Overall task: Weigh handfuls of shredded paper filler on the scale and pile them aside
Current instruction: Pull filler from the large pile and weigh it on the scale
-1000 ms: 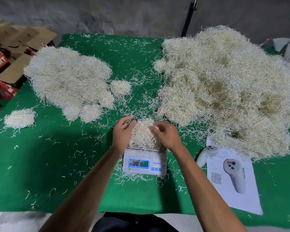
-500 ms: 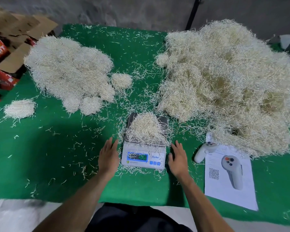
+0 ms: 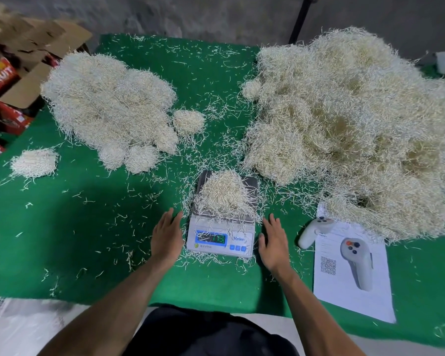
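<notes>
A small white digital scale [image 3: 220,238] with a lit blue display stands on the green table near the front. A handful of pale shredded paper [image 3: 222,194] lies heaped on its platform. My left hand [image 3: 166,240] rests flat on the cloth just left of the scale, fingers straight. Flat on the cloth just right of the scale is my right hand [image 3: 274,244]. Neither hand holds anything. A very large heap of shredded paper [image 3: 350,124] fills the right side. A lower pile of rounded clumps [image 3: 111,109] lies at the left.
A single small clump [image 3: 34,161] sits at the far left, another [image 3: 189,120] beside the left pile. A white handheld controller [image 3: 312,231] and a printed sheet [image 3: 352,276] lie at the right front. Cardboard boxes [image 3: 16,80] stand off the table's left edge. Loose shreds litter the cloth.
One second ago both hands were shaping the handful on the scale. They let it go and drew back to lie flat on either side of the scale.
</notes>
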A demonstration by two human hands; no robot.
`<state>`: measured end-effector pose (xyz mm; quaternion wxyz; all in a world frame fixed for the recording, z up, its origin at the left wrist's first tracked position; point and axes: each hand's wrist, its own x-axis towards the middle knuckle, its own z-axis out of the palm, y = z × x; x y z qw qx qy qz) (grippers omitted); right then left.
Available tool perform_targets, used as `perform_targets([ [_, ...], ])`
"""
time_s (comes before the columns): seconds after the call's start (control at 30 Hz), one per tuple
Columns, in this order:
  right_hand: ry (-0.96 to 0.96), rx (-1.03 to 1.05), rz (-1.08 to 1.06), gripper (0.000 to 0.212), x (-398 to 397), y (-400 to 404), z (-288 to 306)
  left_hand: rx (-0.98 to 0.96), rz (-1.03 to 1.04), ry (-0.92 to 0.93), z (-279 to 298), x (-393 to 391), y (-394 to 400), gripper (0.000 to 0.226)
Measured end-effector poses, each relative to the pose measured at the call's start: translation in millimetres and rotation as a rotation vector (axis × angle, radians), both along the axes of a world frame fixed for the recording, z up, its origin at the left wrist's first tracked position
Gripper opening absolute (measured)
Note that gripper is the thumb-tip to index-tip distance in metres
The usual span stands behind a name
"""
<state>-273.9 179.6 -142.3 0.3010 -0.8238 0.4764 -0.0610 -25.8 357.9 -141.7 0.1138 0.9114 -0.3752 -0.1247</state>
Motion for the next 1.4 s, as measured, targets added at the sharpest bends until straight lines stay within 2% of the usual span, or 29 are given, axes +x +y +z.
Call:
perform_targets([
  [0.17,-0.001,0.01,-0.009,0.055,1,0,0,-0.008,0.019,0.021,3,2,-4,0.064],
  [0.27,0.015,0.045,-0.012,0.052,1,-7,5,-0.027,0.106,0.172,13,10,-14,0.057],
  [0.3,0.008,0.077,-0.017,0.049,3,-11,10,-0.101,0.152,0.234,21,13,-19,0.053],
  [0.37,-0.121,0.118,-0.09,0.039,7,-19,24,-0.385,0.204,0.293,42,14,-34,0.044],
  [0.43,-0.342,0.023,-0.182,0.028,14,-20,40,-0.609,0.112,0.23,66,10,-53,0.044],
  [0.47,-0.411,-0.052,-0.183,0.025,19,-19,47,-0.625,0.017,0.186,78,7,-64,0.048],
  [0.53,-0.384,-0.123,-0.061,0.03,31,-18,60,-0.478,-0.269,0.142,98,2,-86,0.064],
  [0.6,-0.171,-0.194,0.126,0.04,42,-19,67,-0.225,-0.507,0.156,107,-3,-106,0.081],
  [0.63,-0.079,-0.227,0.192,0.04,47,-20,70,-0.108,-0.564,0.162,107,-4,-113,0.087],
  [0.7,-0.053,-0.214,0.201,0.033,55,-22,75,0.045,-0.58,0.158,105,-6,-126,0.086],
  [0.8,-0.257,-0.103,0.076,0.02,64,-26,87,0.031,-0.523,0.129,103,-2,-131,0.069],
  [0.9,-0.469,0.155,-0.028,0.01,69,-37,107,-0.034,-0.444,0.174,103,7,-126,0.063],
  [1.07,-0.651,0.478,-0.222,0.014,82,-69,143,-0.155,-0.318,0.288,113,7,-118,0.061],
  [1.17,-0.878,0.728,-0.443,0.019,93,-92,162,-0.245,-0.273,0.294,114,4,-115,0.055],
  [1.27,-1.056,0.901,-0.537,0.019,103,-105,177,-0.314,-0.232,0.321,120,3,-123,0.058],
  [1.4,-1.12,1.045,-0.625,0.031,116,-108,185,-0.317,-0.205,0.487,129,12,-138,0.065],
])
